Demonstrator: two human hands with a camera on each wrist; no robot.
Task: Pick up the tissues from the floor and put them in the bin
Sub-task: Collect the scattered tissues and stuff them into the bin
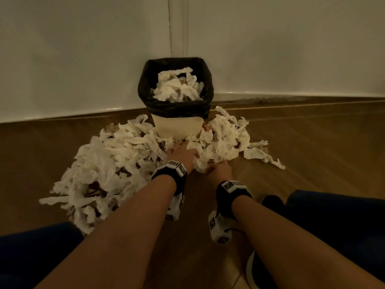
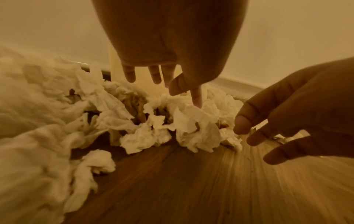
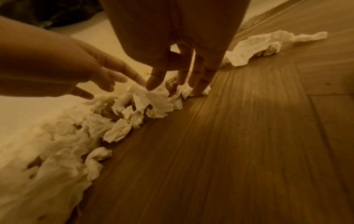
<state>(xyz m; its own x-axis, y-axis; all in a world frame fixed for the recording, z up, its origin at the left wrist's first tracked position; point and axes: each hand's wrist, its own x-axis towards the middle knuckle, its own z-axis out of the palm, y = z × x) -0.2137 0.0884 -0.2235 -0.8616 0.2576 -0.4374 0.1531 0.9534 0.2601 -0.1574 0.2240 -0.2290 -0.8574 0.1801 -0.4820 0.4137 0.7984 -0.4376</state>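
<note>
A cream bin (image 1: 177,128) with a black liner (image 1: 145,88) stands in the wall corner, tissues (image 1: 177,86) heaped inside it. Crumpled white tissues (image 1: 108,163) lie piled on the wooden floor around its base. My left hand (image 1: 181,150) reaches onto the pile just before the bin; its fingers (image 2: 197,101) are straight and one touches a tissue clump (image 2: 193,130). My right hand (image 1: 217,166) sits at the pile's near edge, spread fingers (image 3: 200,86) and thumb pointing down onto a tissue (image 3: 153,101). Neither hand holds anything.
White walls meet behind the bin. A loose tissue (image 1: 262,156) lies apart at the right on the bare wood floor (image 1: 312,142). My knees in dark blue and a dark shoe (image 1: 273,202) are close below.
</note>
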